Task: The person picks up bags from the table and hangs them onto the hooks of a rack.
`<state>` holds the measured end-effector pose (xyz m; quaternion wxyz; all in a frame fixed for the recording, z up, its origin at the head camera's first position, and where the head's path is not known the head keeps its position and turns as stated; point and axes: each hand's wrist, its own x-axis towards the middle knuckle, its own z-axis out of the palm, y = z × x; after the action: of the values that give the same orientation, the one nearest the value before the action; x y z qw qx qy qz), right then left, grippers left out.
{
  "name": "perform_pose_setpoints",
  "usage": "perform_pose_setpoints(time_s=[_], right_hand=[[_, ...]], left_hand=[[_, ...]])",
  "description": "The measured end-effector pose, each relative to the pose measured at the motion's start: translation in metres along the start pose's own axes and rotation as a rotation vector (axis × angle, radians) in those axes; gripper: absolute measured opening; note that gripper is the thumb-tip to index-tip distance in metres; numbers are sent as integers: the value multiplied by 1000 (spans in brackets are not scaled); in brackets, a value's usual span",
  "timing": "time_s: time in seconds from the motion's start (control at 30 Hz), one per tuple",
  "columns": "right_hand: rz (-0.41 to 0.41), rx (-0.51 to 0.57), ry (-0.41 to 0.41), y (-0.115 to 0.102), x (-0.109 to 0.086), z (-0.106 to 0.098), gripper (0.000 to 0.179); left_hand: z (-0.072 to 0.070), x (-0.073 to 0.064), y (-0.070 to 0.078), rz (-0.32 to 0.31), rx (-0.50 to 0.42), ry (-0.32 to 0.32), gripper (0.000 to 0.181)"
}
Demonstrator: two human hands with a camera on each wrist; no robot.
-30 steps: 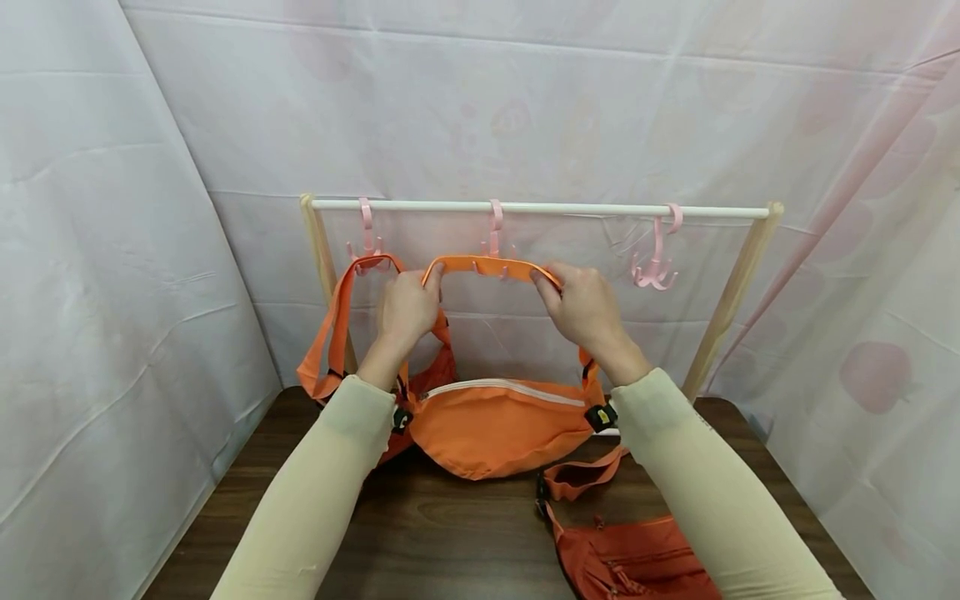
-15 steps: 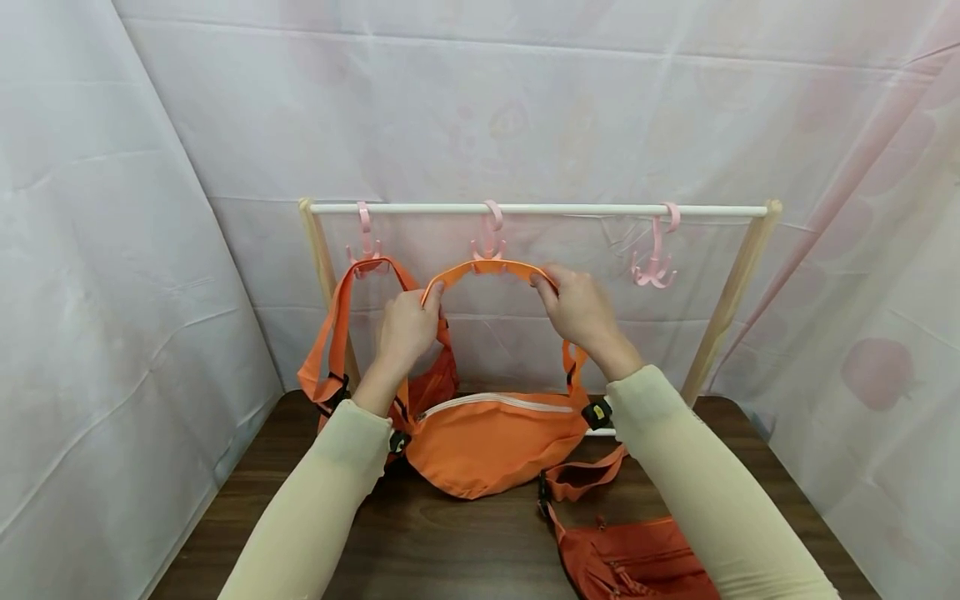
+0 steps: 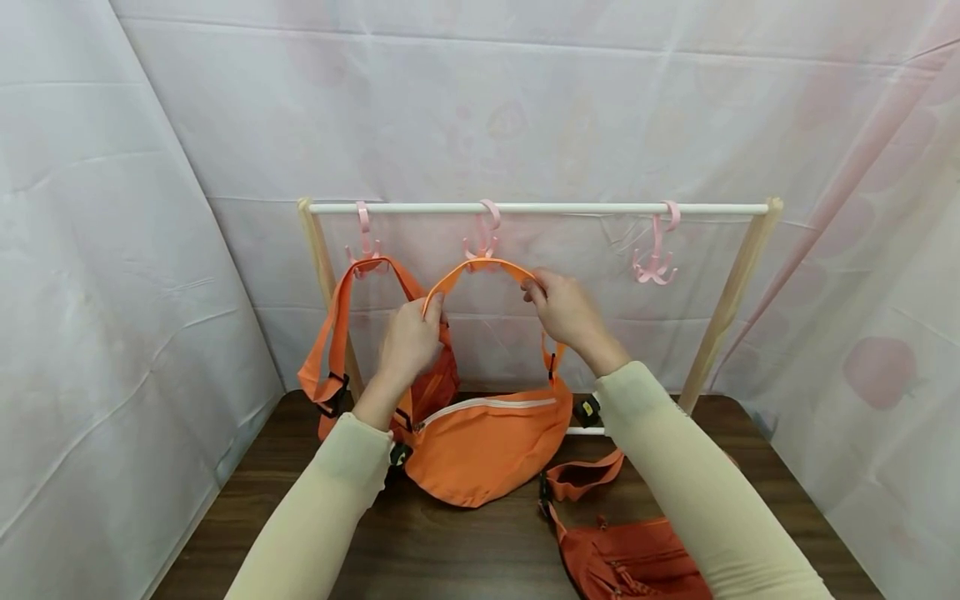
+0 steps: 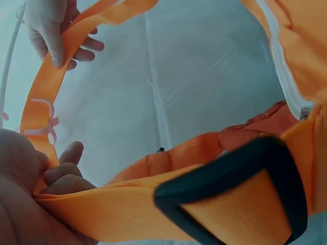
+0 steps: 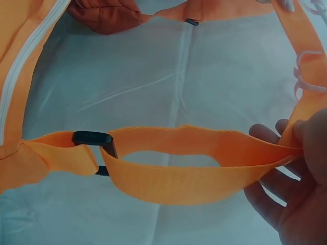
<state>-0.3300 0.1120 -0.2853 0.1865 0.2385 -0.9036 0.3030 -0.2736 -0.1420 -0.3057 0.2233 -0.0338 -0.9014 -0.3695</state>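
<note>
An orange waist bag [image 3: 483, 454] with a white zip hangs by its strap [image 3: 487, 263] from the middle pink hook [image 3: 481, 242]. On the left of the hook, my left hand [image 3: 411, 337] grips the strap between thumb and fingers. My right hand [image 3: 567, 312] pinches the strap on the other side. The hook's prongs [image 4: 51, 122] curl up in front of the strap in the left wrist view. A black strap slider [image 5: 93, 139] shows near the bag in the right wrist view.
A darker orange bag's strap [image 3: 337, 321] hangs on the left pink hook [image 3: 366, 242]. The right pink hook [image 3: 655, 258] bears nothing. A rust-red bag [image 3: 633, 554] lies on the dark wooden table [image 3: 457, 550]. A white rail [image 3: 585, 208] spans the wooden posts.
The strap has settled lower onto the middle hook, which has shifted slightly left. Both hands have come down a little, the right one moving left. The bag body has sunk slightly.
</note>
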Motion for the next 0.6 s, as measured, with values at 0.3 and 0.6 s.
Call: perform_pose_setpoints(time_s=[0.3, 0.6], right_hand=[[11, -9, -18, 4, 2, 10, 31], [50, 7, -55, 6, 2, 19, 32]], left_hand=[[9, -8, -12, 40, -46, 1, 47], [20, -15, -27, 57, -32, -16, 36]])
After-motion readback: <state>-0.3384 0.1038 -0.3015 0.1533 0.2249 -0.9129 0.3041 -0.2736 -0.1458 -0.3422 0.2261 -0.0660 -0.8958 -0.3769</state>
